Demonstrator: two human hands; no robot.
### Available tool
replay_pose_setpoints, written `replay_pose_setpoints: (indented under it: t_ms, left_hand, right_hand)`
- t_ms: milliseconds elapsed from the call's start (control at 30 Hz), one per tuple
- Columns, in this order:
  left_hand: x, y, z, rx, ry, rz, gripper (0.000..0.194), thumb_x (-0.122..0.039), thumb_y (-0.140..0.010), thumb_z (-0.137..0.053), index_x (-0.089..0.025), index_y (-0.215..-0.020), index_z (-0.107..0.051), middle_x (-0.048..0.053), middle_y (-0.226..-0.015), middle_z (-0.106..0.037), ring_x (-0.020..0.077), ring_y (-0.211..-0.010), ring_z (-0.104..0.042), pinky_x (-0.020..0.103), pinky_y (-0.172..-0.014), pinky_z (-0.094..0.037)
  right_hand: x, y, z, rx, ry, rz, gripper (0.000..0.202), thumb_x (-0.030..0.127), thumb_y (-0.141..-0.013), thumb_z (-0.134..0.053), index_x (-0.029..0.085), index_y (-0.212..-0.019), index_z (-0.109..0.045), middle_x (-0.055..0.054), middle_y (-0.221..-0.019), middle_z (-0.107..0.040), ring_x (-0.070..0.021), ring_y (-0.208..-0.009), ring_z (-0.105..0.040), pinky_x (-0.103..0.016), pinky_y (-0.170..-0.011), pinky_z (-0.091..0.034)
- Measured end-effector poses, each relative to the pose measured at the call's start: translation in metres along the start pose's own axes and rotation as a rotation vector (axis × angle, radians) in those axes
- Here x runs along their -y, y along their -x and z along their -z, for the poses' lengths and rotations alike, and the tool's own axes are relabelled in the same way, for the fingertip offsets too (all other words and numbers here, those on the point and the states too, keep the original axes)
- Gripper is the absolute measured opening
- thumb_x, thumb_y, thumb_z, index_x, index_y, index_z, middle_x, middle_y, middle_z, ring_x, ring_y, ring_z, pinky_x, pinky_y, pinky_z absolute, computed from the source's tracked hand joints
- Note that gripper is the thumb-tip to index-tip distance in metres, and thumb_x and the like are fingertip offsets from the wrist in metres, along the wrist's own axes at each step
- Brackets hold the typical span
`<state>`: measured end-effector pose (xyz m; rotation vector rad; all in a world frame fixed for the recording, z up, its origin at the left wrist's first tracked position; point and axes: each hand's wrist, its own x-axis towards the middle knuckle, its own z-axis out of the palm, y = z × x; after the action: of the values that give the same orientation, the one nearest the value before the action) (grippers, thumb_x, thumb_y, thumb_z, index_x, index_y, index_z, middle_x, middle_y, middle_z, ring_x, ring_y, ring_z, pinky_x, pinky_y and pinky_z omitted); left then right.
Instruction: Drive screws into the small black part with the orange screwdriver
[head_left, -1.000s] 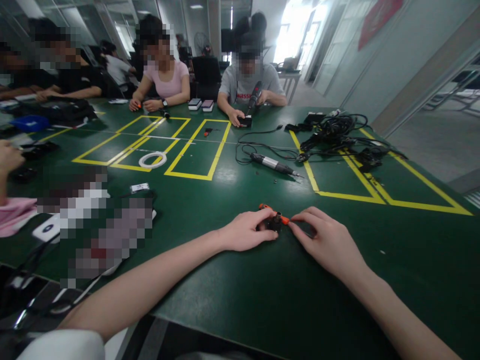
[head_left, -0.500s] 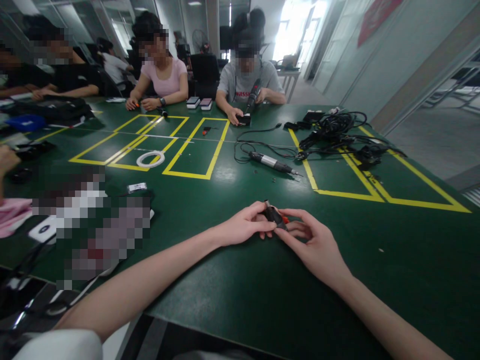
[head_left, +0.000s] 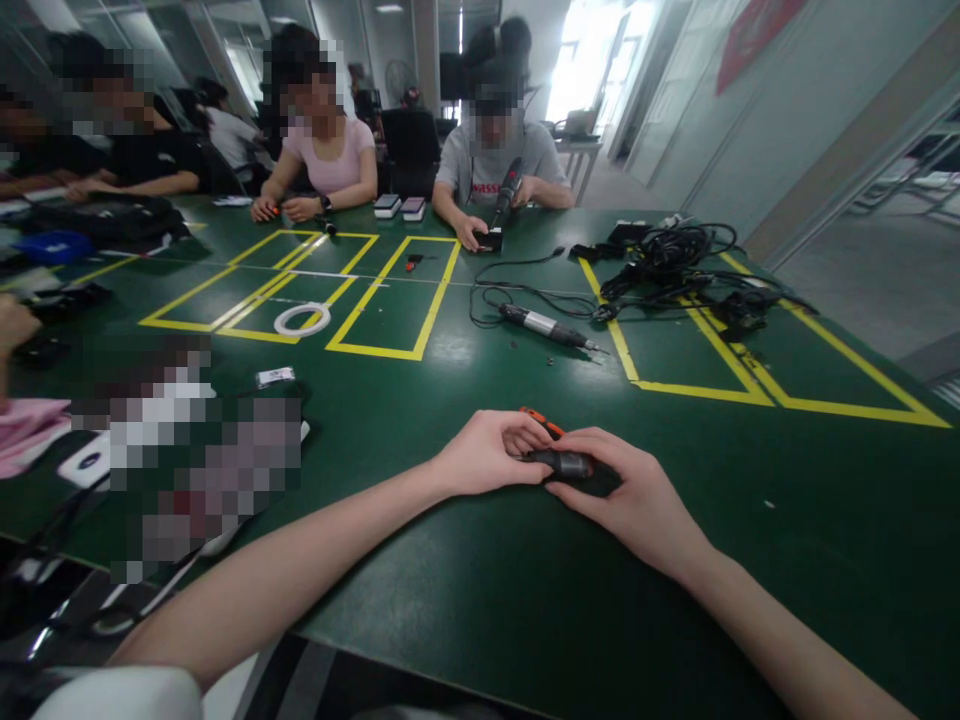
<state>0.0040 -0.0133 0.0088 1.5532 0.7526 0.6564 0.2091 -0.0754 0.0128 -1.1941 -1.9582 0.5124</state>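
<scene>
Between my two hands is a small dark cylindrical tool part (head_left: 568,464), lying nearly level above the green table (head_left: 465,570). My left hand (head_left: 491,455) pinches its left end between thumb and curled fingers. My right hand (head_left: 634,490) grips its right side with thumb and fingers. An orange and black piece (head_left: 541,422) shows just behind the fingertips; how it joins the dark part is hidden by my fingers.
An electric screwdriver (head_left: 547,327) with its cord lies ahead, left of a heap of black cables (head_left: 667,260). A white ring (head_left: 301,319) sits on yellow tape outlines. Across the table, a person in grey (head_left: 499,165) holds a power tool.
The dark part has turned from steeply tilted to nearly level, and the orange piece now shows more, behind my fingers. Both hands have shifted slightly.
</scene>
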Motion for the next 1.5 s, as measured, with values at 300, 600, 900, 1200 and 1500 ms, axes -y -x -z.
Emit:
replay_pose_setpoints:
  t_ms: [300,600,900,1200,1500]
  left_hand:
    - [0.005,0.002,-0.005,-0.006,-0.033,-0.086,0.034,-0.013,-0.067,-0.073,-0.012,-0.1,-0.071,0.002,-0.09,-0.072,0.0126,-0.078,-0.065,0.025,-0.075,-0.052]
    - [0.001,0.008,-0.023,-0.136,-0.292,-0.212,0.026,-0.009,-0.068,-0.064,-0.017,-0.093,-0.063,-0.001,-0.084,-0.066,0.015,-0.076,-0.063,0.026,-0.072,-0.049]
    - [0.002,0.004,-0.006,0.045,-0.205,-0.225,0.044,-0.003,-0.07,-0.061,-0.017,-0.112,-0.066,0.004,-0.103,-0.072,0.0193,-0.098,-0.07,0.032,-0.094,-0.053]
    - [0.007,-0.005,0.005,0.018,0.218,-0.085,0.033,-0.021,-0.076,-0.082,-0.012,-0.105,-0.07,0.004,-0.09,-0.071,0.0121,-0.079,-0.065,0.028,-0.08,-0.052]
    - [-0.002,-0.001,0.013,0.046,-0.057,-0.143,0.026,-0.02,-0.075,-0.085,-0.013,-0.098,-0.074,0.006,-0.098,-0.073,0.0147,-0.087,-0.066,0.027,-0.078,-0.051]
  right_hand:
    - [-0.006,0.004,-0.002,-0.029,0.239,0.215,0.016,0.019,-0.092,-0.071,0.017,-0.108,-0.073,-0.01,-0.103,-0.077,-0.0233,-0.09,-0.076,-0.034,-0.079,-0.064]
    - [0.006,0.003,-0.005,-0.041,0.394,0.289,0.013,0.016,-0.09,-0.065,0.017,-0.102,-0.069,-0.011,-0.097,-0.076,-0.0245,-0.085,-0.076,-0.035,-0.074,-0.064]
    - [-0.001,0.002,-0.002,-0.021,0.38,0.198,0.015,0.021,-0.091,-0.066,0.018,-0.106,-0.067,-0.009,-0.098,-0.076,-0.0245,-0.085,-0.075,-0.036,-0.073,-0.062]
    - [0.003,0.001,-0.004,-0.05,0.006,-0.091,0.023,0.033,-0.099,-0.06,0.022,-0.119,-0.062,-0.009,-0.106,-0.078,-0.024,-0.092,-0.078,-0.036,-0.08,-0.065]
    - [0.003,0.003,-0.001,0.056,0.167,0.029,0.039,0.028,-0.096,-0.058,0.021,-0.134,-0.059,-0.013,-0.111,-0.073,-0.0303,-0.103,-0.069,-0.048,-0.09,-0.061]
